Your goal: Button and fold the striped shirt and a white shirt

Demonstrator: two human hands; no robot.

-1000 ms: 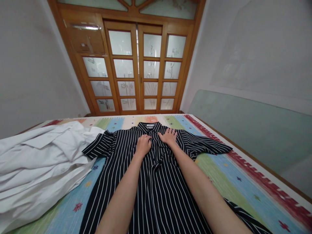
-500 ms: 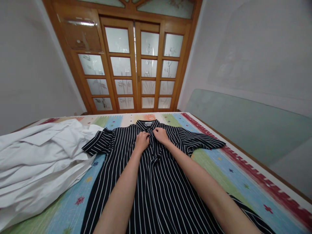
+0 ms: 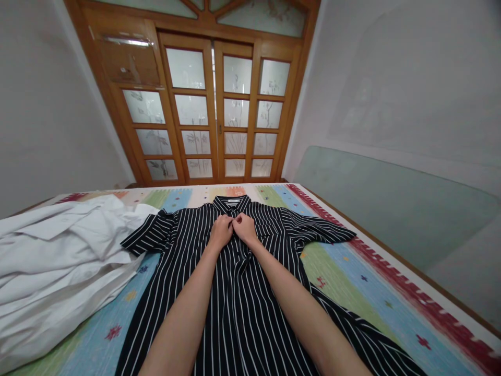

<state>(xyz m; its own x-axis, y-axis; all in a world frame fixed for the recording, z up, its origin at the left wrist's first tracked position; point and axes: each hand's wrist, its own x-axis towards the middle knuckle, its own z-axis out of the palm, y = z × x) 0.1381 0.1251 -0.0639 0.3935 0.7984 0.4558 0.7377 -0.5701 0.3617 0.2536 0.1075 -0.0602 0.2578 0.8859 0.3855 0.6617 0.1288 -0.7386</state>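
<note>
Striped shirt (image 3: 235, 313), front up on a patterned sheet (image 3: 336, 277), its hem out of my view. My left hand (image 3: 221, 231) and right hand (image 3: 245, 227) meet below the shirt's collar (image 3: 231, 201), fingers bent; I cannot tell what they grasp. Right of the shirt, the sheet extends to a red border (image 3: 391, 274); left, white cloth (image 3: 70, 261) is cut off.

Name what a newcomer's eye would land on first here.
Probably the white-striped black shirt, spread mid-picture on the patterned cover, the left hand and right hand meeting below its collar. Next come the crumpled white fabric at left and the glazed wooden doors behind.
</note>
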